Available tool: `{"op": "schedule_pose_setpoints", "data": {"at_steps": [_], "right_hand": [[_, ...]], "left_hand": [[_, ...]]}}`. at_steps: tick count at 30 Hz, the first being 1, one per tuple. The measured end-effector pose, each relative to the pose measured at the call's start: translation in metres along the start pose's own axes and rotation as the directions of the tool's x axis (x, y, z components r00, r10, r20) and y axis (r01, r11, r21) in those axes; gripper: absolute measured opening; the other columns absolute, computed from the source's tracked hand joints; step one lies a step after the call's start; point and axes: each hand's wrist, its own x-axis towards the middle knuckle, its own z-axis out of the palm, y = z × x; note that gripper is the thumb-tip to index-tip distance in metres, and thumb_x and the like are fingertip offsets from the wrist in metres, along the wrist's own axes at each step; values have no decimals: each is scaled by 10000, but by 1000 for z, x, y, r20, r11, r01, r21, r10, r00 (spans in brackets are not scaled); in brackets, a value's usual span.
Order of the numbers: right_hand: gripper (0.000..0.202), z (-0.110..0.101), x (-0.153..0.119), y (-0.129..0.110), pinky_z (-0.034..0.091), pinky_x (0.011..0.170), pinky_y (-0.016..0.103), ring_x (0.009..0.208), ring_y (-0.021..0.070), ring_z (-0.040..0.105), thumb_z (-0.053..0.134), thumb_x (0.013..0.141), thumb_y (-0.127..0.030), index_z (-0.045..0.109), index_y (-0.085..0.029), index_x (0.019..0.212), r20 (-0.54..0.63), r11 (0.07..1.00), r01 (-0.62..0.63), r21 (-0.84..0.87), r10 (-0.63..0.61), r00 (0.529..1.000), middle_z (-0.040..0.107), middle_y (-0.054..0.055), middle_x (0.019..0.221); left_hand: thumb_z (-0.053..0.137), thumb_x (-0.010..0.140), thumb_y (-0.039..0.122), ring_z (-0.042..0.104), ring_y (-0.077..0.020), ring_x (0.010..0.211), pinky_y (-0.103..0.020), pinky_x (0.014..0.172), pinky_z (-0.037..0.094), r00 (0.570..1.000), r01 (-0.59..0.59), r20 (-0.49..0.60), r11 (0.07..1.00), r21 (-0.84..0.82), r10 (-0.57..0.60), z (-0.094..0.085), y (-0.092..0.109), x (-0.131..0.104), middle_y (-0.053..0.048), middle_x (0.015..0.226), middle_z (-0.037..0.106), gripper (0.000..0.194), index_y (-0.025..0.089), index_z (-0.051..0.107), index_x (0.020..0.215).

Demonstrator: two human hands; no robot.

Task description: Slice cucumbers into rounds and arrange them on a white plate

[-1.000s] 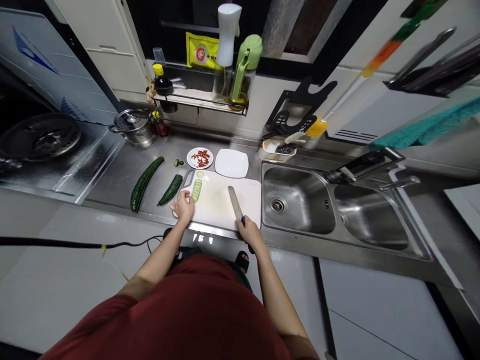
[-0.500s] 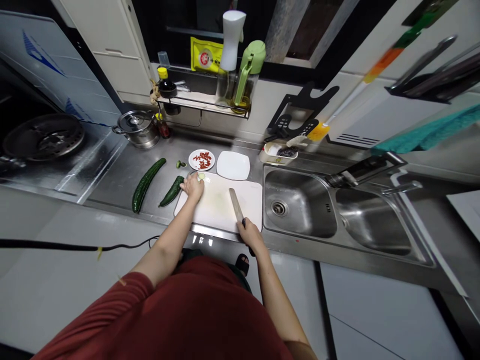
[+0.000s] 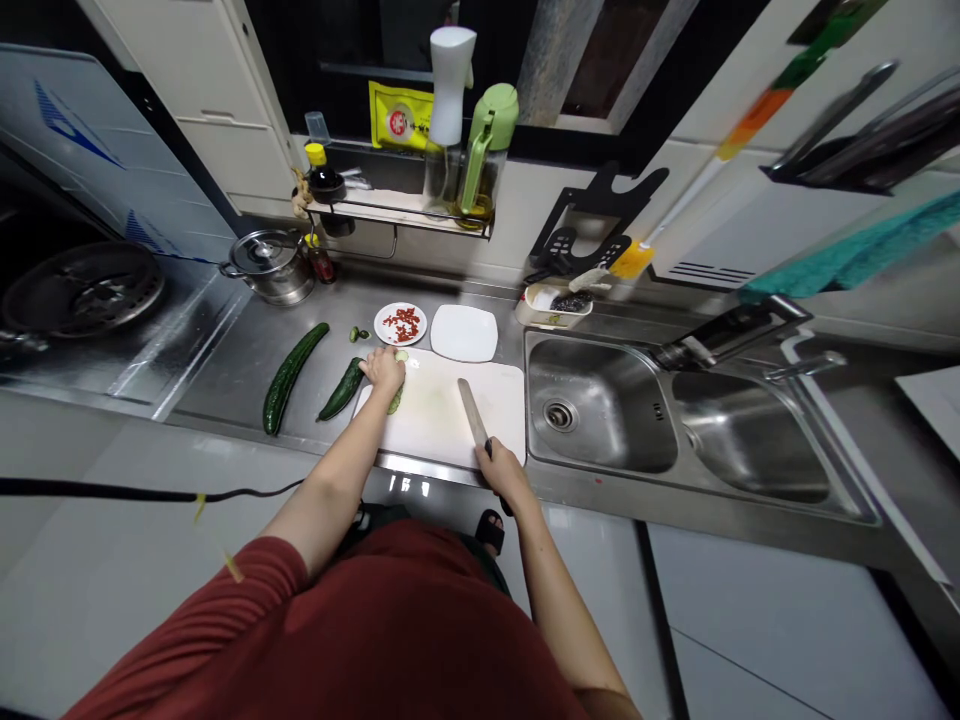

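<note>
On the left part of the white cutting board [image 3: 487, 385], my left hand [image 3: 384, 368] curls over cucumber slices [image 3: 395, 400], some showing beside the palm and one at the fingertips. Its fingers hide the rest of them. A cut cucumber piece [image 3: 342, 389] lies just left of that hand, partly off the board. My right hand [image 3: 504, 472] grips the handle of a kitchen knife [image 3: 471, 408], whose blade rests over the board's right half and points away from me. Farther left, a whole cucumber [image 3: 294, 378] lies on the counter.
Behind the board stand a plate of chopped red pieces [image 3: 400, 323] and a white plate [image 3: 464, 333]. Small cucumber ends [image 3: 358, 333] lie nearby. A lidded pot [image 3: 271, 266] is at the back left, a double sink [image 3: 600, 410] to the right.
My left hand has shifted slightly on the board, and green slices now show beside its palm. The right hand and knife stay nearly still. The whole view has shifted a little.
</note>
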Motion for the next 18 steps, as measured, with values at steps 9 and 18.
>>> {"op": "schedule_pose_setpoints", "data": {"at_steps": [9, 18], "right_hand": [[367, 0, 1, 1, 340, 638, 243, 842, 194, 615, 316, 965, -436, 549, -173, 1072, 13, 1000, -3, 5, 3, 1000, 669, 103, 970], [364, -2, -1, -3, 348, 627, 249, 833, 199, 623, 305, 966, -436, 543, -178, 1062, 13, 1000, -9, 2, 9, 1000, 672, 104, 967]], "left_hand": [[449, 852, 209, 541, -267, 1016, -425, 882, 282, 999, 24, -36, 996, -87, -27, -7, 6, -1, -69, 979, 676, 203, 256, 630, 932], [597, 763, 259, 603, -177, 910, -355, 893, 326, 981, 20, 190, 956, -292, 37, -9, 14, -12, 15, 882, 710, 157, 267, 667, 903]]}}
